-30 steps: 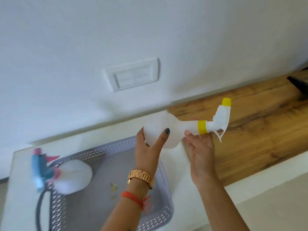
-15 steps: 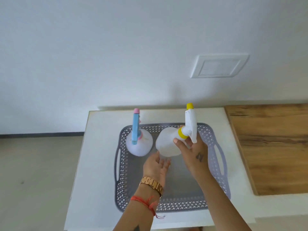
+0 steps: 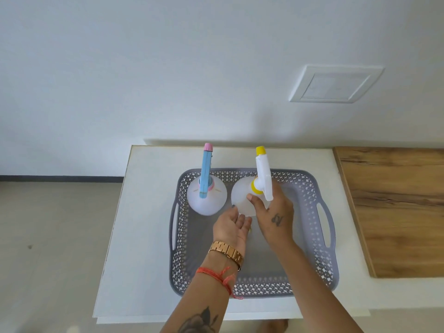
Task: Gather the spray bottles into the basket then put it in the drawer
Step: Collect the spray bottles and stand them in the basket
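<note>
A grey perforated basket (image 3: pixel 322 265) with side handles sits on the white cabinet top (image 3: pixel 144 212). In its back left corner stands a white spray bottle with a blue and pink head (image 3: pixel 207 195). Beside it, upright in the basket, is a white spray bottle with a yellow nozzle (image 3: pixel 242 195). My right hand (image 3: pixel 274 215) grips this bottle at its neck and trigger. My left hand (image 3: pixel 231 225) is palm up with fingers apart, fingertips at the bottle's lower side, holding nothing.
A wooden counter surface (image 3: pixel 394 207) adjoins the cabinet top on the right. A white wall plate (image 3: pixel 336 84) is on the wall behind. Grey floor (image 3: pixel 48 236) lies to the left. The front half of the basket holds no bottles.
The yellow-nozzle bottle came from over the wooden counter into the basket and now stands upright beside the blue one. My left hand let go of its body and opened.
</note>
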